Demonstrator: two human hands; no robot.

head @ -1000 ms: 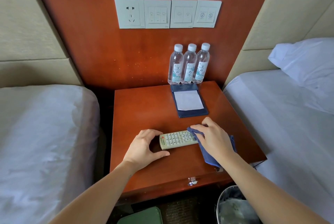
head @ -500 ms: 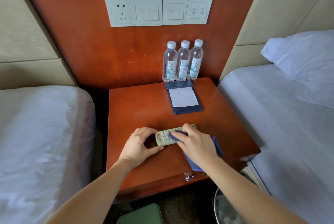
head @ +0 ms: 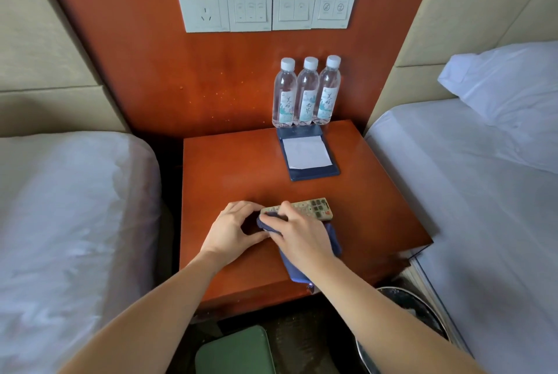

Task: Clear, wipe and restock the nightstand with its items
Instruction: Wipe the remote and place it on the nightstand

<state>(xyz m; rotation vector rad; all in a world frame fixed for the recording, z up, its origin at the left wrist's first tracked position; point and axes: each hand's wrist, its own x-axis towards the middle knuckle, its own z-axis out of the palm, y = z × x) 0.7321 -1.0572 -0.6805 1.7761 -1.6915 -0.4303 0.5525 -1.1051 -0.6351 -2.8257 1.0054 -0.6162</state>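
Head view, read left to right: the left bed flanked the desk; at the desk's near edge the left hand was curled about the left end of the remote control, fingers toward its far long edge and thumb toward its near one, the exact contact being hidden by fabric; the right hand was closed over a blue cloth, pressing it onto the left part of the keypad, with the loose tail of the cloth trailing to the desk's front edge; the remote lay flat on the desk, its right half uncovered. The remote was probably light and rigid, with a smooth shell apt to slide on the polished wood; a hold across the long edges at one end would steady it while leaving the keys free; the keys would likely yield, so light strokes suited them; the cloth looked soft and limp enough to mould over them. Farther back, a flat notepad holder lay just before three capped water bottles standing side by side at the wall; these seemed full, hence heavier, thin-walled, best taken round the body; a waste bin and the right bed closed the view.
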